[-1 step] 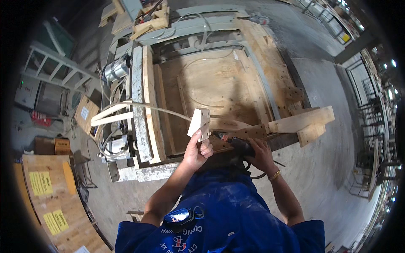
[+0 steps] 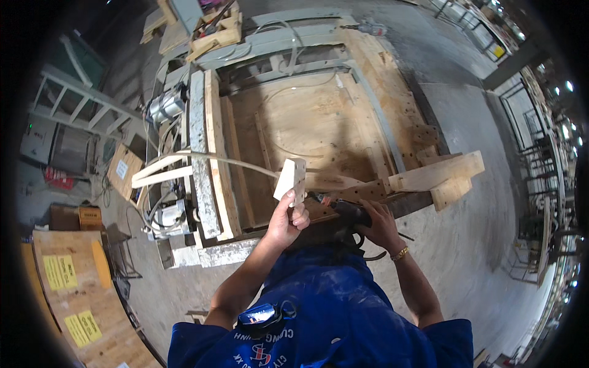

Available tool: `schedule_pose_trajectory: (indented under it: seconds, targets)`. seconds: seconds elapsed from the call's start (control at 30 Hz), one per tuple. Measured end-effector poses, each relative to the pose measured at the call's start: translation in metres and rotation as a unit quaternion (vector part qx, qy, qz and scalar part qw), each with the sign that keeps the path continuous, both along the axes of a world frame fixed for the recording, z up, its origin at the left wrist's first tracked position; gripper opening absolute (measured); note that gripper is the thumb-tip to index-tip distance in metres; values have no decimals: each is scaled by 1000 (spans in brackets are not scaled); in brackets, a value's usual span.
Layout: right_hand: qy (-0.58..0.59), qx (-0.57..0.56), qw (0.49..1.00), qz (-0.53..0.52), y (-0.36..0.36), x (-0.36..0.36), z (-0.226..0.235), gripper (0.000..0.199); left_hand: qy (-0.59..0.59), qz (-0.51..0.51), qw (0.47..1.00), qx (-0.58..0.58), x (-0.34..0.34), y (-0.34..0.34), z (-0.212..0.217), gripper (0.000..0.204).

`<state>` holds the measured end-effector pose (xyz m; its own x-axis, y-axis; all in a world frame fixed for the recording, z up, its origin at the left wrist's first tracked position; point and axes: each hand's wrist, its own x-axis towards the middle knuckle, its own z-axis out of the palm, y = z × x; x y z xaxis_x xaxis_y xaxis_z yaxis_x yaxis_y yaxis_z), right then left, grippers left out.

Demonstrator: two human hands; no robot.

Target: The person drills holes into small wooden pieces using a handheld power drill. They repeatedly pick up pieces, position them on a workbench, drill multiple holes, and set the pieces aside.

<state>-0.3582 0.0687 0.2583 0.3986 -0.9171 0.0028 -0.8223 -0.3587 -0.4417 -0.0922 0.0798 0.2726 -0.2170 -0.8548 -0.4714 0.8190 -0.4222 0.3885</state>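
My left hand (image 2: 287, 222) is closed round the lower end of a pale wooden block (image 2: 291, 179). The block stands upright, has a slanted side, and shows small drilled holes in its right face. To the right, my right hand (image 2: 377, 222) grips a black drill (image 2: 351, 212), its red-and-grey front end pointing left towards the block. Tool and block look close together; whether they touch I cannot tell. Behind the block lies the plywood bed (image 2: 300, 116) of a large frame, with a wooden arm-shaped piece (image 2: 438, 173) on its right front corner.
Pneumatic cylinders (image 2: 167, 105) and hoses line the frame's left side. A pale hose (image 2: 236, 162) runs across to behind the block. At the far left stands a wooden-topped table (image 2: 73, 300) with yellow signs. A wooden tool box (image 2: 218, 32) and another power tool (image 2: 372, 28) lie at the back.
The view has shifted very slightly. Both hands keep their hold on the block and the drill, with no other visible change.
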Motion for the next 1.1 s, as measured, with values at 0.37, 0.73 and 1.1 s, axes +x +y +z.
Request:
schedule_pose_trajectory:
  seconds: [0.37,0.73,1.1]
  targets:
    - [-870,353,333,-92,-52,90,21,44,-685,-82,684,-237,-50,-34,14,68]
    - [-819,426,361,-132,-34,62,-10,28,-169,-143,975,-9,-58,-55,39,42]
    - [-388,-43,891,-230,-36,-30,66,26,-119,-331,934,-60,-84,-59,33,41]
